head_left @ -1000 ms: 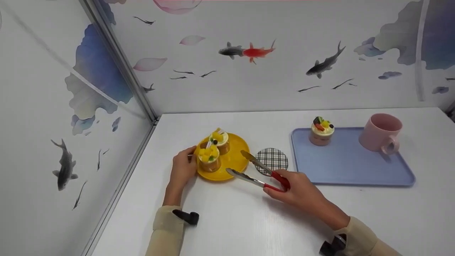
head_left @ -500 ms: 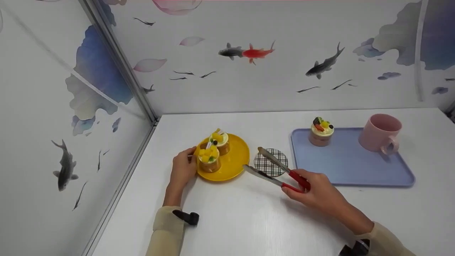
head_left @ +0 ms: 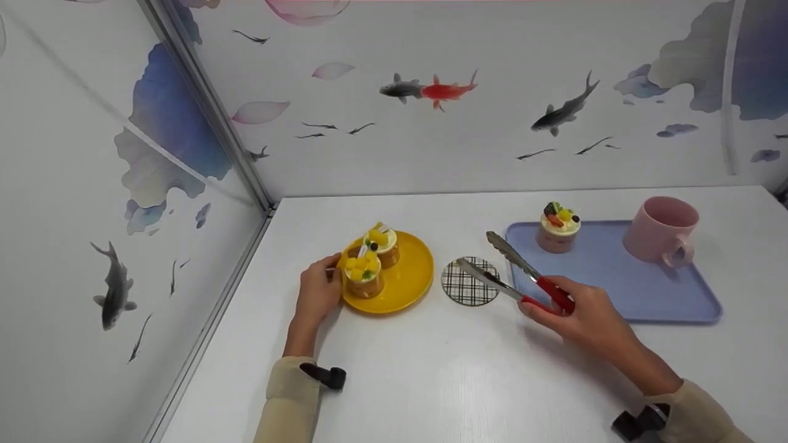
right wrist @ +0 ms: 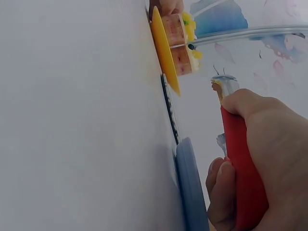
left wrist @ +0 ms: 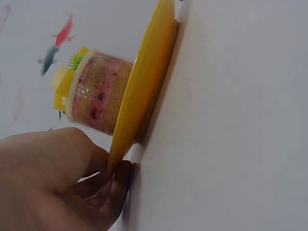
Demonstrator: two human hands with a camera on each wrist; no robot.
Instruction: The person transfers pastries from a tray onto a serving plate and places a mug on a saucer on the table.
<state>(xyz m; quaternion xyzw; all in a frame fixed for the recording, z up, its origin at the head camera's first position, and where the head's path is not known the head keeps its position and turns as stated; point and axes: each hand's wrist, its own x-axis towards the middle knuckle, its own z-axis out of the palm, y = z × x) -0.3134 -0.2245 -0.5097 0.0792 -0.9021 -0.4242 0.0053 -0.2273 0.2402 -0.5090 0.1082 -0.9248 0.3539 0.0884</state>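
Observation:
My left hand (head_left: 319,288) pinches the left rim of a yellow plate (head_left: 411,277), thumb above and fingers beneath in the left wrist view. Two dessert cups (head_left: 364,275) topped with yellow fruit stand on the plate's left half. My right hand (head_left: 588,317) grips tongs (head_left: 511,258) by their red handles (right wrist: 240,168). The tongs' metal arms are spread apart with nothing between them, one tip over the checked coaster (head_left: 469,289), the other near the blue tray's (head_left: 591,295) left corner.
On the tray stand another dessert cup (head_left: 558,227) with mixed fruit at the back left and a pink mug (head_left: 660,229) at the right. A white wall with painted fish (head_left: 446,91) rises behind the table, and another wall stands at the left.
My right hand has carried the spread tongs rightward, away from the plate, past the coaster toward the tray. My left hand, the plate and the cups have stayed put.

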